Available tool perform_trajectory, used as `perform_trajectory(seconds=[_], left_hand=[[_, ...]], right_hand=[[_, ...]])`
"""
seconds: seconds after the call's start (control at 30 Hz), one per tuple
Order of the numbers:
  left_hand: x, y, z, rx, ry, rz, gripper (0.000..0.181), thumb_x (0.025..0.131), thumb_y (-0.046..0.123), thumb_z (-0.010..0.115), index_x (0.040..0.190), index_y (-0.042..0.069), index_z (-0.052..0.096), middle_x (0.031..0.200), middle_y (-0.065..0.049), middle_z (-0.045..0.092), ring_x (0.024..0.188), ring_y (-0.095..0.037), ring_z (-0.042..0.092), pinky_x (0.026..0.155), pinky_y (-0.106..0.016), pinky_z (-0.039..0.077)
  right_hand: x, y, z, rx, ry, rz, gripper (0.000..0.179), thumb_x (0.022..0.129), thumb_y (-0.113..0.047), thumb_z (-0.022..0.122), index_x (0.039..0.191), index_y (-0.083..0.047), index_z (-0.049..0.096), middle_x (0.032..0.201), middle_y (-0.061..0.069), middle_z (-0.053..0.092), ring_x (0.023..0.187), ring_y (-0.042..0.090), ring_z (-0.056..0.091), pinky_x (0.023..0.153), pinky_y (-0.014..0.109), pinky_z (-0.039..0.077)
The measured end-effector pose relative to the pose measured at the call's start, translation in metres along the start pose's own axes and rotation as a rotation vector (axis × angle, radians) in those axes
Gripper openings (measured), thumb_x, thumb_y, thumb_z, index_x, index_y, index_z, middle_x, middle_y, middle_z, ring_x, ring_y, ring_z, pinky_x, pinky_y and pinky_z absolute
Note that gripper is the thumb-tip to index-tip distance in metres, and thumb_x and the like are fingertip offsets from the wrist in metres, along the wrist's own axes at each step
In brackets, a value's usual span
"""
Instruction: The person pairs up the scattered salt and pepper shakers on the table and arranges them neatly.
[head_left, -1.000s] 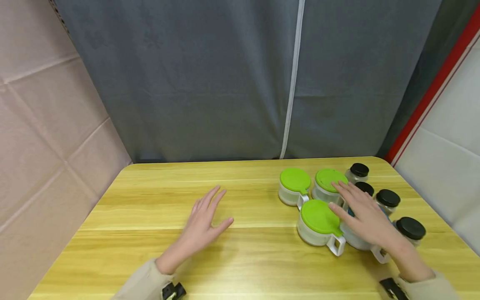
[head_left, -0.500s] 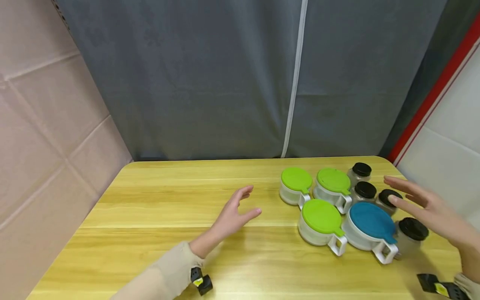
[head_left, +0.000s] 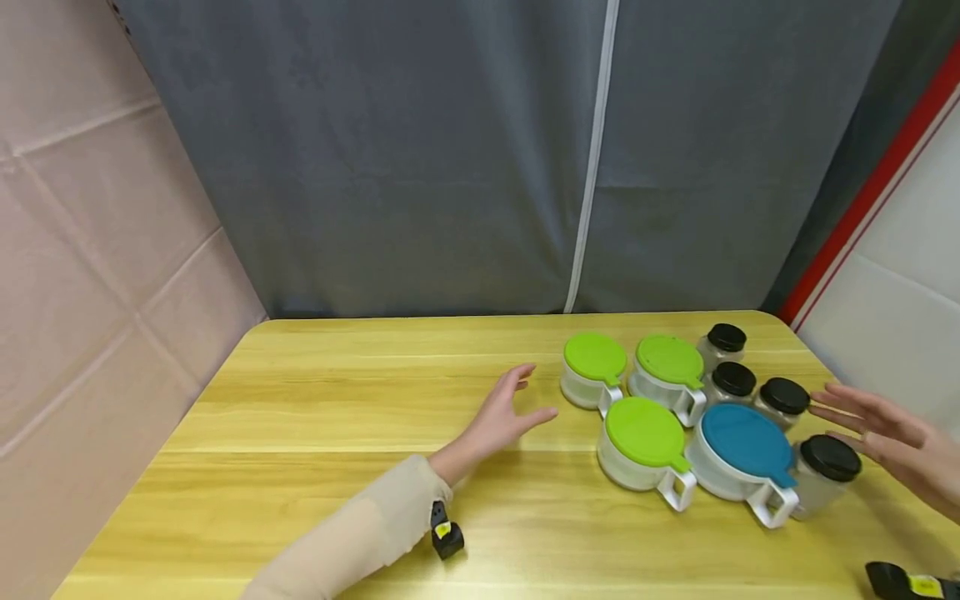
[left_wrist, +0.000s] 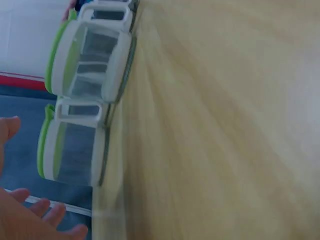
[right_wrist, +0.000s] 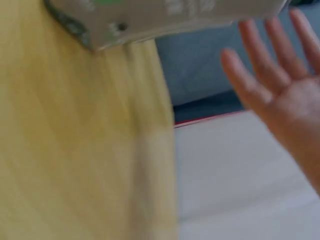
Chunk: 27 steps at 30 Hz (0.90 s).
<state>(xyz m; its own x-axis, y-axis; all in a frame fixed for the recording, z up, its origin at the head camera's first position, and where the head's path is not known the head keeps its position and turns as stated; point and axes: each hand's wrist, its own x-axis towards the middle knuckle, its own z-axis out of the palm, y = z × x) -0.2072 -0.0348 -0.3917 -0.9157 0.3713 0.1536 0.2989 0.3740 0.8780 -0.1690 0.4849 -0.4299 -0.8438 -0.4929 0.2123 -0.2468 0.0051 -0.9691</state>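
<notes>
Left hand [head_left: 498, 422], right hand [head_left: 917, 454]: fingers loosely extended | round lidded canisters [head_left: 643, 437] | clear jars [head_left: 825, 473] | wood-grain table [head_left: 337, 400]

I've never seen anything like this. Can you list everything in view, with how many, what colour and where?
Green-lidded containers: 3, green with white handles, right half of the table
Blue-lidded container: 1, blue with white handle, beside the front green-lidded one
Black-capped jars: 4, black and clear, right side of the group
Table: 1, yellow wood, under them all
Curtain: 1, dark grey with pale strip, behind the table
Wall covering: 1, pinkish, left
Panel: 1, white with red edging, right
Sleeve: 1, beige, left forearm
Wrist devices: 2, black, one per wrist
Left grip: 1, bare hand, left of the containers
Right grip: 1, bare hand, right of the jars
</notes>
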Motion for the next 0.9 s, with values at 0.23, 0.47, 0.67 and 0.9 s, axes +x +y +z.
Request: perform_trajectory(seconds=[0.23, 0.47, 0.67, 0.9], left_hand=[[0.017, -0.01, 0.01, 0.001, -0.03, -0.012, 0.075, 0.078, 0.033, 0.067, 0.137, 0.01, 0.027, 0.134, -0.008, 0.033, 0.117, -0.025, 0.038, 0.092, -0.038, 0.034], [0.035, -0.009, 0.018, -0.003, -0.045, -0.058, 0.076, 0.079, 0.03, 0.067, 0.138, 0.008, 0.024, 0.134, -0.01, 0.032, 0.117, -0.027, 0.039, 0.094, -0.035, 0.033], [0.049, -0.007, 0.024, 0.046, -0.062, -0.07, 0.082, 0.078, 0.033, 0.067, 0.139, 0.008, 0.02, 0.136, -0.011, 0.03, 0.117, -0.025, 0.038, 0.095, -0.032, 0.032], [0.067, -0.008, 0.03, 0.019, -0.048, -0.052, 0.091, 0.072, 0.033, 0.072, 0.141, 0.012, 0.016, 0.138, -0.01, 0.027, 0.121, -0.025, 0.034, 0.096, -0.03, 0.03]], right_hand=[[0.001, -0.027, 0.031, 0.317, -0.226, 0.042, 0.052, 0.093, 0.009, 0.012, 0.141, -0.005, -0.003, 0.14, -0.001, 0.027, 0.124, 0.005, 0.027, 0.083, 0.02, 0.035], [0.008, -0.037, 0.052, 0.093, -0.18, 0.083, 0.052, 0.091, 0.014, 0.017, 0.14, -0.004, 0.017, 0.133, -0.007, 0.036, 0.117, -0.001, 0.033, 0.08, 0.016, 0.036], [0.007, -0.038, 0.058, -0.009, -0.143, 0.094, 0.05, 0.091, 0.012, 0.024, 0.138, -0.002, 0.021, 0.133, -0.009, 0.036, 0.116, -0.002, 0.033, 0.083, 0.017, 0.037], [0.006, -0.036, 0.058, 0.073, -0.192, 0.086, 0.052, 0.09, 0.015, 0.023, 0.138, -0.003, 0.023, 0.133, -0.008, 0.036, 0.117, -0.002, 0.031, 0.084, 0.018, 0.037]])
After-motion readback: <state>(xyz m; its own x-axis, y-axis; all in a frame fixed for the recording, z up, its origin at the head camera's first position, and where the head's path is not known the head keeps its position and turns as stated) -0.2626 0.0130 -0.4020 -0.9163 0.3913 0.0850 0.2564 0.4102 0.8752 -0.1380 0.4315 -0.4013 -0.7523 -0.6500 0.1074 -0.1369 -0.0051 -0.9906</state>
